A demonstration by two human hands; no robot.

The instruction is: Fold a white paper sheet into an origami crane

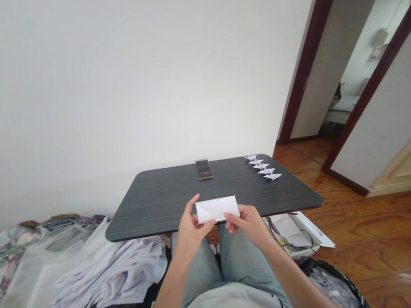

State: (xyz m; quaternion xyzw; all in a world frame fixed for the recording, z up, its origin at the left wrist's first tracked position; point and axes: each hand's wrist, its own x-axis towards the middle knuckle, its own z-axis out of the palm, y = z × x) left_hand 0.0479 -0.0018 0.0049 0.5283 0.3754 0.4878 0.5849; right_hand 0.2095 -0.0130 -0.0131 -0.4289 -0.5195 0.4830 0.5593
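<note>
A folded white sheet of paper (218,208), wider than it is tall, is held up over the near edge of the dark table (158,196). My left hand (193,225) grips its left end, thumb along the lower edge and index finger raised above the corner. At the lower right, my right hand (246,221) pinches the paper between thumb and curled fingers. A slanting crease shows on the left part of the sheet. Several small folded paper birds (266,171) stand in a slanted row at the table's right side.
A phone (204,169) rests at the table's far edge, near the white wall (179,76). Piled clothes (111,274) lie to the left. Below right are a box with papers and cables (293,236) and a black bag (334,283) on the wooden floor (393,234).
</note>
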